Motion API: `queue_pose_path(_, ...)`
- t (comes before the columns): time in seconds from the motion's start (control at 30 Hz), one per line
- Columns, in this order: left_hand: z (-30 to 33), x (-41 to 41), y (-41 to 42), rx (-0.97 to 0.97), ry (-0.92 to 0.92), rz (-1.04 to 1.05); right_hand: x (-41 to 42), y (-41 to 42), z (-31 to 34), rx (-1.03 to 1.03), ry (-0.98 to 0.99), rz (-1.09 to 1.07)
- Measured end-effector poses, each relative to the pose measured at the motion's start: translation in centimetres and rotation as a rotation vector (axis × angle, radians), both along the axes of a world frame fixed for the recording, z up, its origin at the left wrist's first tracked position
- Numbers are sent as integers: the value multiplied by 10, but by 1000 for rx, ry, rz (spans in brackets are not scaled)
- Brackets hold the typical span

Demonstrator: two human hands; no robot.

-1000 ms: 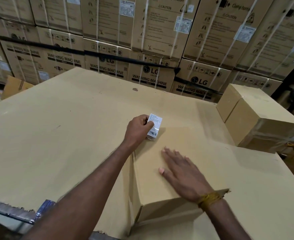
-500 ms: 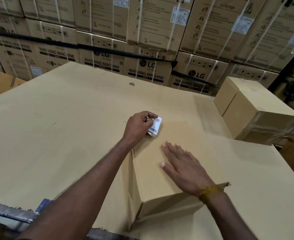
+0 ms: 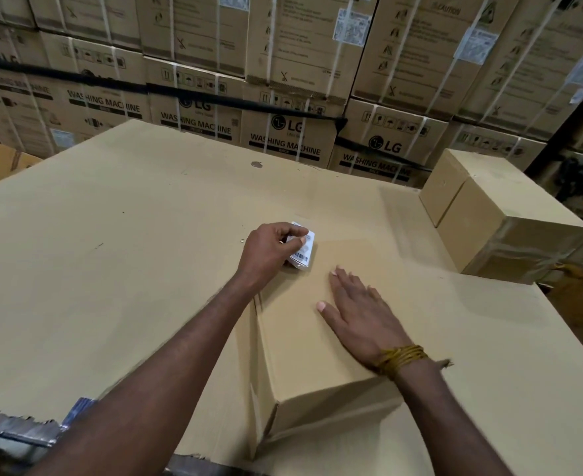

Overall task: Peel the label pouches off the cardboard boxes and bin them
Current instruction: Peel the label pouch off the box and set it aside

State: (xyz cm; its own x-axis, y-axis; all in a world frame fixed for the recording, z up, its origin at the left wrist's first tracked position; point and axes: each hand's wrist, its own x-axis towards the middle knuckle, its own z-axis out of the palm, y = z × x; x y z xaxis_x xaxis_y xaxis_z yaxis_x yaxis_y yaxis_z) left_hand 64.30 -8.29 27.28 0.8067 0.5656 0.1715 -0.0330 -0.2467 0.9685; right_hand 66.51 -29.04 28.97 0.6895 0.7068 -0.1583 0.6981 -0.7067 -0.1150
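A plain cardboard box (image 3: 303,341) lies in front of me on a wide cardboard sheet (image 3: 94,269). At the box's far left corner my left hand (image 3: 269,249) pinches a white label pouch (image 3: 304,250) with a barcode; the pouch is curled up from the box top. My right hand (image 3: 358,314) lies flat on the box top, fingers spread, holding nothing. A yellow thread is wound around that wrist.
Two more plain cardboard boxes (image 3: 496,214) stand at the right edge of the sheet. A wall of strapped washing machine cartons (image 3: 283,97) rises behind. Torn sheet edge and foil tape (image 3: 25,427) are at the lower left.
My left hand has curled the label pouch further toward itself and down. My right hand stays flat on the box. The view has shifted slightly.
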Motion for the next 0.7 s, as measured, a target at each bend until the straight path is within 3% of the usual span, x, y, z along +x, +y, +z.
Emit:
queue_pose_path(0.2,-2,1,1,14,6,-3,-63,-19,4,21,70,254)
queue_pose_path(0.43,-1,2,1,69,38,1,-7,-2,2,8,14,9)
queue_pose_path(0.6,-2,1,1,63,29,3,-58,-12,-1,27,37,244)
queue_pose_path(0.7,-3,3,0,96,31,1,-42,-36,6,-10,68,235)
